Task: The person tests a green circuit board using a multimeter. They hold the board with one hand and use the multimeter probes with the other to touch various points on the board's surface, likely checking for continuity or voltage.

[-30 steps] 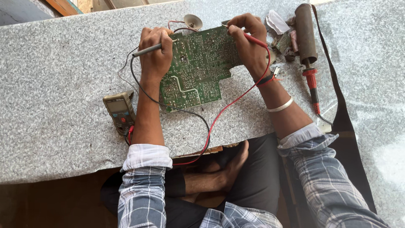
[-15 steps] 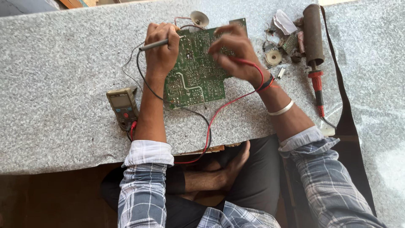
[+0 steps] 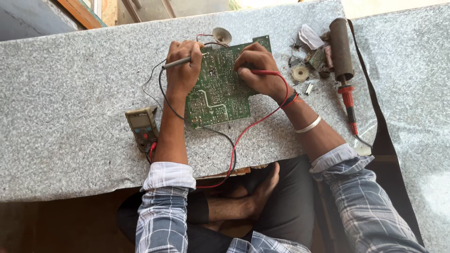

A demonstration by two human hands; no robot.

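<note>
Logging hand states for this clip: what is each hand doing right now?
Left hand: closed around the grey multimeter probe, over the green circuit board.
Right hand: closed on the red multimeter probe, resting on the board.

green circuit board [image 3: 220,89], speckled grey slab [image 3: 70,84]

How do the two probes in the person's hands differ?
The left hand grips a dark probe lying almost flat, tip toward the board; the right hand pinches a red probe. The dark probe trails a black lead, the red probe a red one. Both leads run toward the meter.
</note>
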